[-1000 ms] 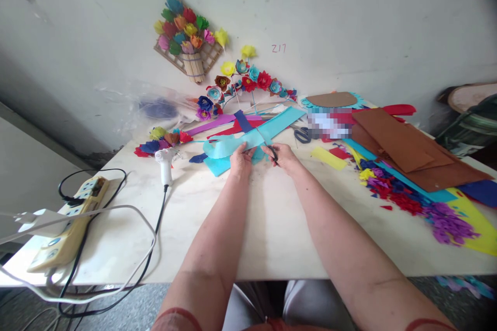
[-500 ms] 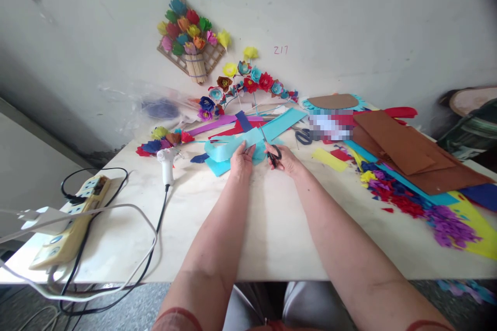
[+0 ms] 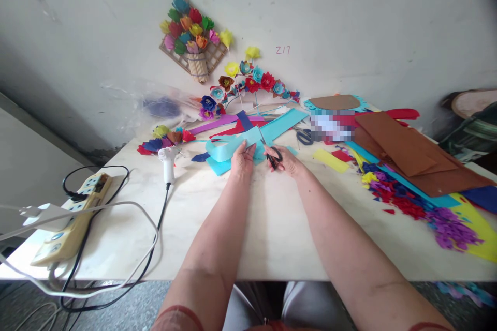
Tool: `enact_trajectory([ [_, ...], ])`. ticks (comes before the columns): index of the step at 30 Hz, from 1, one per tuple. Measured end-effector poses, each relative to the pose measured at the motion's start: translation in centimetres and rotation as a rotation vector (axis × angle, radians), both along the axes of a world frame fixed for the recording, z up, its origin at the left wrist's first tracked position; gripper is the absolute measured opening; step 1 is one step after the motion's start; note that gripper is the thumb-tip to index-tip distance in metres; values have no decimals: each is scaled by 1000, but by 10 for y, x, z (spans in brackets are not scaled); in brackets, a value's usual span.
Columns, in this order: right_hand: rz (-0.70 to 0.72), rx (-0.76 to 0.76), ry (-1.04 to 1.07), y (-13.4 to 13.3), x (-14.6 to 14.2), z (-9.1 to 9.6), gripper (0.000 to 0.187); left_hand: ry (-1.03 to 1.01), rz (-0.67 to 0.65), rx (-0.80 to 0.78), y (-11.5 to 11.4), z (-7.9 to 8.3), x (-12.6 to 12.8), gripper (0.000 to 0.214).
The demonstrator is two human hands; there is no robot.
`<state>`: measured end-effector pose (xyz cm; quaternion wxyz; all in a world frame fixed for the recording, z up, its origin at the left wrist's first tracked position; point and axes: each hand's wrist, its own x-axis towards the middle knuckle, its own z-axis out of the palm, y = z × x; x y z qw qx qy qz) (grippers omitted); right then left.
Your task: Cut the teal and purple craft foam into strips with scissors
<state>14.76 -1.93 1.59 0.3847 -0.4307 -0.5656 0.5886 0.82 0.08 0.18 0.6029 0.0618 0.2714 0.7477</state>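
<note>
My left hand pinches a long light-blue paper strip that curls off to the left over the table. My right hand is closed round black-handled scissors whose blades point up into the strip's edge. Under and behind the strip lies a larger turquoise sheet. Both hands sit close together near the table's far middle.
A white glue gun lies left of my hands, its cord running to a yellow power strip. Brown sheets, paper scraps, a second pair of scissors and paper flowers lie right and behind.
The scissors have worked a little along the strip, and the strip's loop has shifted slightly. The view has crept to the left.
</note>
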Motion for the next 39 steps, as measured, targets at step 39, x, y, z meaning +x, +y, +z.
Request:
enact_trajectory([
  [39, 15, 82, -98, -2, -12, -2, 40, 10, -13, -5, 0, 1, 0, 12],
])
